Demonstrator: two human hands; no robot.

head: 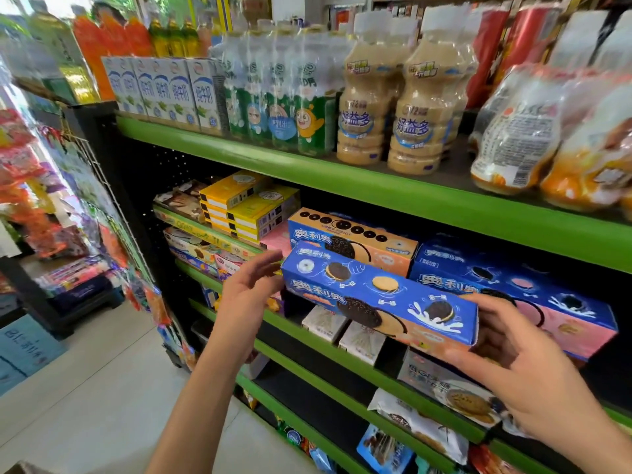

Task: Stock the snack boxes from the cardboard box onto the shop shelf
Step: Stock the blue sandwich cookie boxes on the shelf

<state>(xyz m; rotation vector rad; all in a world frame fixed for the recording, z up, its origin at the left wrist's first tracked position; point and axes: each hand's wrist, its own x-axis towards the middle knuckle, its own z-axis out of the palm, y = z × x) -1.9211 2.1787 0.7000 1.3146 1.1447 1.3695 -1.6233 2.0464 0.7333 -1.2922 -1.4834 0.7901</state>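
From the head camera, a long blue cardboard biscuit box printed with dark sandwich cookies is held lengthwise in front of the green-edged metal shop shelf, between both hands, so it can slide in broadside. The right hand cups its near end, fingers curled beneath and thumb along the top front edge; the left hand lies at its far end with relaxed, nearly straight fingers, steadying rather than clamping, though actual contact is hard to confirm there. Just behind stands an orange-and-blue biscuit box, to the right lie blue-and-pink biscuit boxes, and yellow flat boxes are stacked at the left rear. Free room appears under the held box, along the shelf's front edge. The supply carton's tan corner barely shows bottom left.
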